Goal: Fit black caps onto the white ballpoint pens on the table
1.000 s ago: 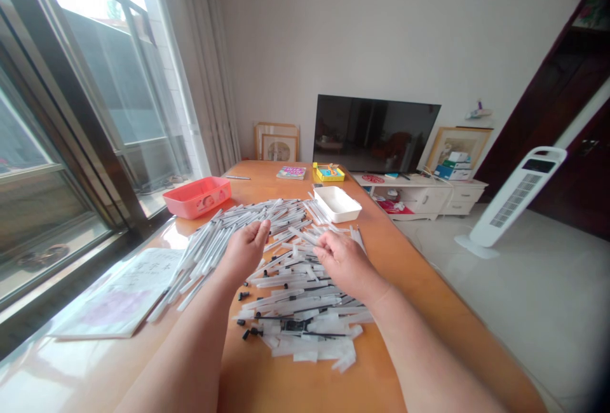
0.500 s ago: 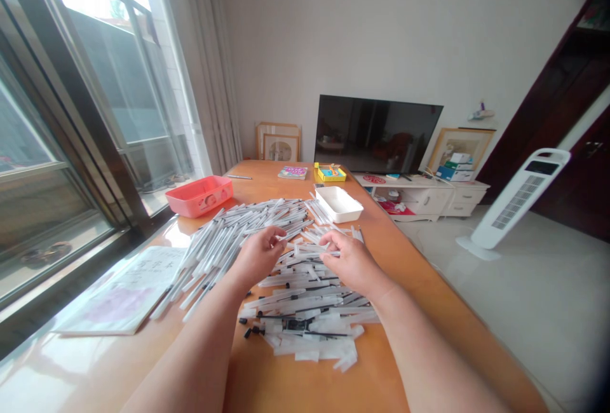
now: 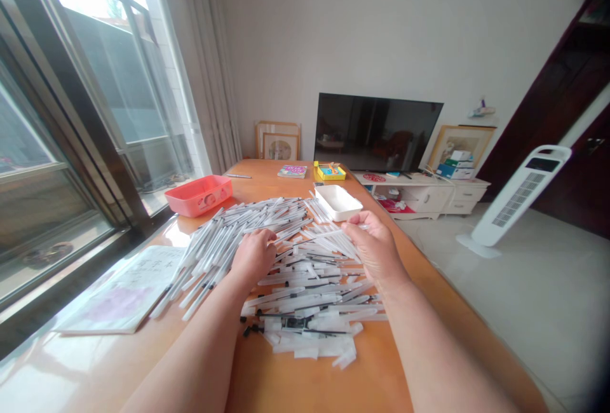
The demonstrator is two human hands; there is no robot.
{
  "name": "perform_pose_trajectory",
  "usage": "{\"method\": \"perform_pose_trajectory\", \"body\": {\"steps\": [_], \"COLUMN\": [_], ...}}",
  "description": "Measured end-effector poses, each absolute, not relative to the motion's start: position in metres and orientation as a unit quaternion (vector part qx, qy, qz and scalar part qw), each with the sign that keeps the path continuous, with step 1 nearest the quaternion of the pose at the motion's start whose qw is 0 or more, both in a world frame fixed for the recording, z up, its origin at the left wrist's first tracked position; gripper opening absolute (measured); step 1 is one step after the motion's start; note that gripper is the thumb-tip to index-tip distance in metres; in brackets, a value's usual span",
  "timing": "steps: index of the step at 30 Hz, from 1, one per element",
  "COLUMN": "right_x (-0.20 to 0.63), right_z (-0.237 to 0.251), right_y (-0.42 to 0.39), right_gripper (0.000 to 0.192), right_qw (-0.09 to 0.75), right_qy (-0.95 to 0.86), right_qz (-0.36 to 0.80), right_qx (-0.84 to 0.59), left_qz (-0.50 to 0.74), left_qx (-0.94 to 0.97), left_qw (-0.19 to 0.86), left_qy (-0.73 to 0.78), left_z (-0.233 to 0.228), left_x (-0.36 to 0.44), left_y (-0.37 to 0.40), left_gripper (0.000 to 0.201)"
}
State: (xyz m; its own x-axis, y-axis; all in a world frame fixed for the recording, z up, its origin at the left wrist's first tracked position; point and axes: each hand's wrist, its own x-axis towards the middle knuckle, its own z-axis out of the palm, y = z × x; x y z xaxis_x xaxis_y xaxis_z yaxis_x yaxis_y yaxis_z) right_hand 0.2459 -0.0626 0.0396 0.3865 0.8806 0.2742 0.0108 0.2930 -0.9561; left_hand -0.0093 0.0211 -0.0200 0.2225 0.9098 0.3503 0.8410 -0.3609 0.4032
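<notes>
My right hand [image 3: 374, 244] is closed in a pinch at the right of the pile, near the white tray. Between its fingers is a thin, pale pen refill [image 3: 317, 236], slanting down toward my left hand. My left hand [image 3: 255, 253] is closed over the left part of the pile, its fingertips curled together; what they hold is hidden. Clear white pen barrels [image 3: 214, 244] with dark tips lie heaped to its left. Below both hands, translucent plastic pieces and black refills [image 3: 305, 302] are spread in rows. Small black caps [image 3: 246, 331] lie at the near left edge.
A red basket [image 3: 197, 198] stands at the left and a white tray [image 3: 337, 200] behind the pile. A workbook [image 3: 119, 292] lies at left. Farther back are a yellow box [image 3: 330, 172], a purple booklet [image 3: 292, 171] and a pen [image 3: 239, 176]. The table [image 3: 429, 311] edge runs along the right.
My right hand has moved right and slightly up, away from my left hand, with the thin refill now stretching between them. My left hand has shifted slightly left.
</notes>
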Motion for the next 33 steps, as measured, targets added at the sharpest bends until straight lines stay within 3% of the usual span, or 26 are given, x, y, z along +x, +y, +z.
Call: {"method": "perform_pose_trajectory", "body": {"steps": [6, 13, 21, 29, 33], "right_x": [0.258, 0.26, 0.259, 0.256, 0.254], "right_z": [0.037, 0.012, -0.008, -0.006, -0.005], "right_y": [-0.054, -0.041, -0.035, -0.038, -0.039], "right_gripper": [0.026, 0.021, 0.008, 0.013, 0.014], "right_qw": [0.739, 0.588, 0.403, 0.374, 0.375], "right_qy": [-0.374, -0.488, -0.613, -0.613, -0.618], "right_qz": [0.29, 0.188, 0.129, 0.135, 0.129], "right_qx": [-0.479, -0.617, -0.667, -0.682, -0.679], "left_qz": [0.208, 0.189, 0.187, 0.176, 0.149], "left_qx": [0.795, 0.799, 0.796, 0.746, 0.736], "left_qw": [0.043, 0.025, 0.062, 0.108, 0.149], "left_qy": [0.569, 0.57, 0.573, 0.633, 0.643], "left_z": [-0.022, -0.018, -0.014, -0.019, -0.018], "left_x": [-0.006, -0.005, -0.003, -0.006, -0.007], "left_y": [0.02, 0.018, 0.017, 0.021, 0.02], "left_gripper": [0.027, 0.024, 0.018, 0.024, 0.018]}}
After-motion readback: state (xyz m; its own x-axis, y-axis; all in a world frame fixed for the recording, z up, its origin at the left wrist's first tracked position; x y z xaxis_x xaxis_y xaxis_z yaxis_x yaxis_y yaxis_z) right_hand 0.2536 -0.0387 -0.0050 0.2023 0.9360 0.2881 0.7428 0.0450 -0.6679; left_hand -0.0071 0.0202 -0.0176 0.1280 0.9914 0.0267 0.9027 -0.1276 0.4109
